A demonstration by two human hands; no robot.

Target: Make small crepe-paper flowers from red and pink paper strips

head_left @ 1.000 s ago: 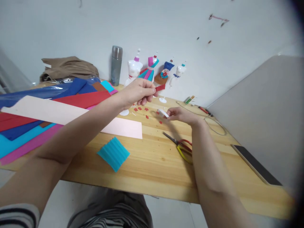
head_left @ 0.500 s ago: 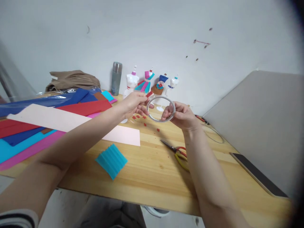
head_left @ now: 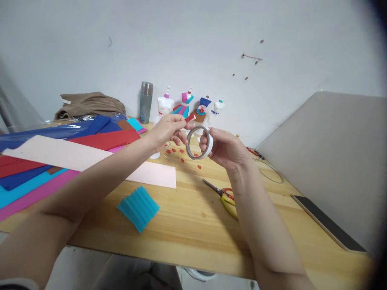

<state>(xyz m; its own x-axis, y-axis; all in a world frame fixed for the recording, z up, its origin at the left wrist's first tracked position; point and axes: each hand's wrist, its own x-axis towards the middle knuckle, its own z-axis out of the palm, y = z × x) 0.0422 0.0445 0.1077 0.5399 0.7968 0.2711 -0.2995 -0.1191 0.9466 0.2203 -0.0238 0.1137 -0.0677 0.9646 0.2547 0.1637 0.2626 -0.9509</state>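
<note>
— What is each hand doing?

— The right hand point(head_left: 225, 147) is closed around a roll of tape point(head_left: 199, 142), held up above the table point(head_left: 193, 225) with the ring's opening turned toward the camera. The left hand point(head_left: 169, 129) pinches a small red strip point(head_left: 190, 117) between thumb and fingers, right at the top edge of the roll.

— Do the strip and the roll touch?

— They sit just beside each other; I cannot tell whether they meet.

— What lies below the hands?

— Small red scraps point(head_left: 178, 152) are scattered on the wood. Scissors point(head_left: 222, 193) with red and yellow handles lie near the right forearm, and a folded blue paper fan point(head_left: 138, 208) sits near the front edge.

— And farther off?

— Coloured paper sheets point(head_left: 60, 153) spread over the left side, a pink one on top. By the wall stand a grey bottle point(head_left: 146, 102) and a row of little dress forms point(head_left: 189, 105). A phone point(head_left: 328, 222) lies at the right.
</note>
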